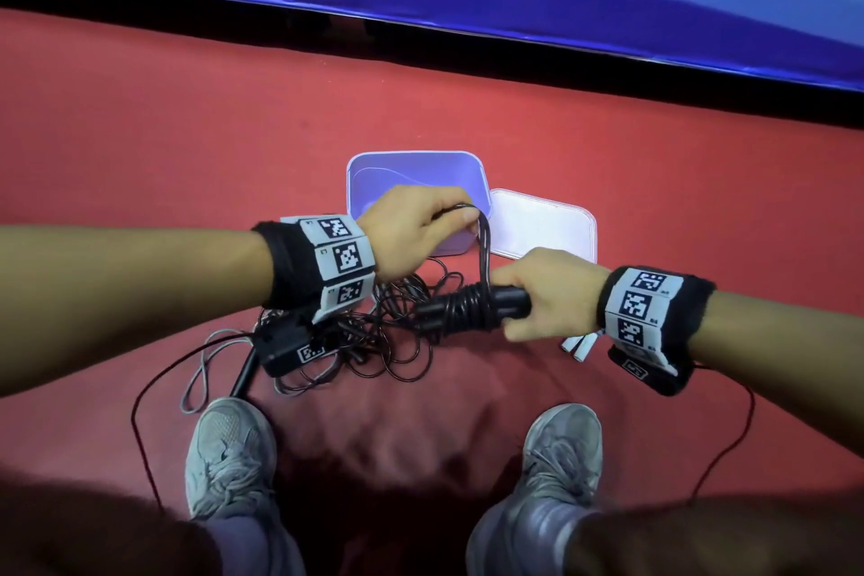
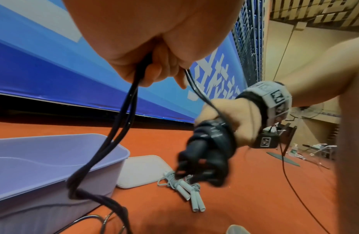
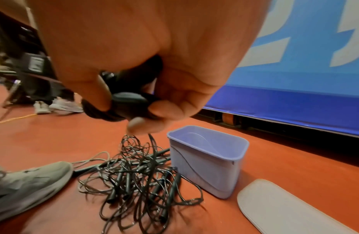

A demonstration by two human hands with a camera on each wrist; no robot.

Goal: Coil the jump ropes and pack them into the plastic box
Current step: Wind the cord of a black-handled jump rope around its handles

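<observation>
The black jump rope (image 1: 467, 306) is half wound: its cord wraps the paired black handles, which the right hand (image 1: 544, 292) grips with curled fingers, while the left hand (image 1: 414, 225) pinches the loose strands just above and beyond them. Directly past the left hand stands the lilac plastic box (image 1: 374, 175), open, with its pale lid (image 1: 544, 225) on the floor beyond the right hand. Below both hands lies a tangle of ropes (image 1: 374, 341) on the red floor (image 1: 140, 154). The left wrist view alone shows a grey rope (image 2: 191, 196), already bundled, lying under the right hand beside the lid. The right wrist view alone shows black handles buried in the tangle, touching the box's near wall, and a grey shoe (image 3: 28, 188) at its edge.
</observation>
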